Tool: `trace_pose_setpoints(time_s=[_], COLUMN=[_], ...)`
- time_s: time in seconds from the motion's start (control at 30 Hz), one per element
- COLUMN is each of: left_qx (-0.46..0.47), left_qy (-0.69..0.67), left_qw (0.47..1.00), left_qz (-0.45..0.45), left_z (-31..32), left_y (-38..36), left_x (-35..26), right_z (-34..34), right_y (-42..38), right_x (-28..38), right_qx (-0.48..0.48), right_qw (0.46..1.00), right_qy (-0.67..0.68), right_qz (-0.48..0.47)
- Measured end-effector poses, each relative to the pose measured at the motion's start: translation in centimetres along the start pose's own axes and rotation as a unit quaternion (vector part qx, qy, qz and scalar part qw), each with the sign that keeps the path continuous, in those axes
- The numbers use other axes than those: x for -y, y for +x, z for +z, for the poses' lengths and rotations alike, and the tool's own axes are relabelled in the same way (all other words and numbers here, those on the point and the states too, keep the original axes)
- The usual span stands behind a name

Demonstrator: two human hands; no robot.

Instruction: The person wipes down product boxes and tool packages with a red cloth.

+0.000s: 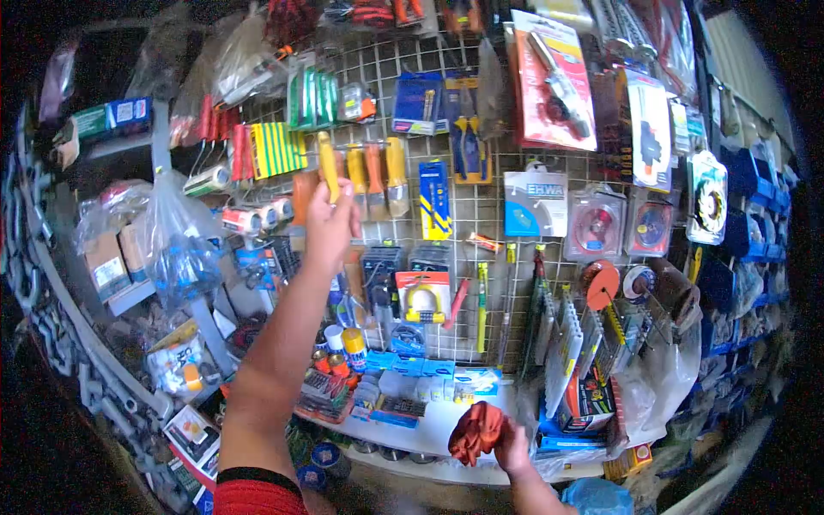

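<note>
Raised toward a wire grid wall, my left hand (333, 219) has its fingers wrapped round a yellow-handled tool (328, 161); the tool's lower part is hidden behind the hand. Beside it on the grid hang several brushes with orange and yellow handles (396, 172). Lower right, my right hand (513, 448) grips a crumpled reddish-brown cloth (477, 433) in front of the white shelf.
Packaged tools hang across the grid (468, 318). Spray cans (354, 349) and small boxes stand on the white shelf (438, 426). Saw blades (564, 360) and discs are at right, a plastic bag (182, 245) and chains (86, 369) at left.
</note>
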State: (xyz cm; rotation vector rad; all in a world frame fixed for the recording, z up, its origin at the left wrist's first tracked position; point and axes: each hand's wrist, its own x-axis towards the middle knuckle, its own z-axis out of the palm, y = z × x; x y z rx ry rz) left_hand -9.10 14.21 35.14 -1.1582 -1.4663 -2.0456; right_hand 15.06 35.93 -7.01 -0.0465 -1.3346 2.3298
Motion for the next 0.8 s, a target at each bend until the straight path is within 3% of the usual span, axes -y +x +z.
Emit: trace_pose_setpoints(time_s=[0.07, 0.1, 0.13, 0.17, 0.2, 0.23, 0.27, 0.3, 0.33, 0.37, 0.43, 0.47, 0.5, 0.57, 0.6, 0.63, 0.7, 0.73, 0.8], left_qx=[0.071, 0.122, 0.216, 0.257, 0.309, 0.393, 0.429, 0.455, 0.503, 0.549, 0.517, 0.523, 0.522, 0.522, 0.55, 0.546, 0.441, 0.398, 0.41], left_qy=[0.047, 0.059, 0.047, 0.035, 0.073, 0.211, 0.156, 0.175, 0.197, 0.217, 0.214, 0.236, 0.226, 0.208, 0.225, 0.217, -0.025, -0.091, -0.082], left_qw=[0.995, 0.986, 0.973, 0.96, 0.946, 0.895, 0.887, 0.861, 0.829, 0.794, 0.823, 0.806, 0.809, 0.8, 0.768, 0.772, 0.807, 0.825, 0.808], left_qz=[-0.055, -0.092, -0.06, -0.105, -0.069, -0.008, -0.067, -0.144, -0.145, -0.145, -0.097, -0.144, -0.149, -0.21, -0.239, -0.242, -0.391, -0.39, -0.416], left_z=[-0.7, -1.0, -1.8, -2.4, -2.6, -3.1, -3.2, -3.3, -3.3, -3.3, -3.6, -3.2, -3.3, -3.8, -4.2, -4.7, -5.8, -6.2, -6.5], left_y=[-3.7, -6.6, -10.1, -14.5, -19.1, -22.5, -26.9, -29.9, -31.5, -33.0, -36.7, -36.9, -37.0, -37.0, -37.6, -39.0, -41.1, -41.4, -40.3], left_x=[-0.6, -0.1, 1.1, 3.2, 4.4, 4.5, 5.8, 4.5, 4.5, 4.8, 6.6, 5.8, 5.6, 5.8, 7.2, 9.4, 12.2, 12.6, 12.3], right_z=[2.8, 3.1, 4.0, 5.0, 6.0, 7.1, 8.3, 9.4, 10.8, 11.8, 11.6, 11.1, 10.0, 12.9, 11.8, 11.6, 11.5, 10.9, 10.3], right_y=[-1.6, -1.7, -2.4, -3.6, -4.6, -5.4, -6.3, -7.3, -8.2, -8.7, -9.4, -10.0, -10.6, -10.6, -10.2, -9.8, -8.9, -8.6, -8.2], right_x=[3.0, 3.3, 3.9, 4.7, 5.1, 5.3, 5.4, 5.7, 7.0, 7.7, 4.3, 2.2, 1.1, 2.3, 1.5, 1.3, 0.9, 0.3, -0.1], right_qx=[0.032, 0.063, 0.051, 0.035, 0.033, -0.005, -0.043, -0.032, 0.011, 0.058, 0.186, 0.181, 0.182, 0.12, 0.137, 0.139, 0.173, 0.178, 0.18], right_qw=[0.997, 0.996, 0.995, 0.994, 0.995, 0.985, 0.967, 0.901, 0.789, 0.639, 0.62, 0.717, 0.713, 0.764, 0.764, 0.758, 0.796, 0.768, 0.742], right_qy=[0.057, 0.009, -0.003, -0.016, -0.018, -0.094, -0.168, -0.321, -0.497, -0.648, -0.696, -0.667, -0.672, -0.625, -0.625, -0.631, -0.581, -0.615, -0.643], right_qz=[-0.042, -0.069, -0.085, -0.102, -0.095, -0.142, -0.188, -0.292, -0.361, -0.411, -0.311, -0.094, -0.084, 0.105, 0.083, 0.089, 0.013, 0.001, 0.052])
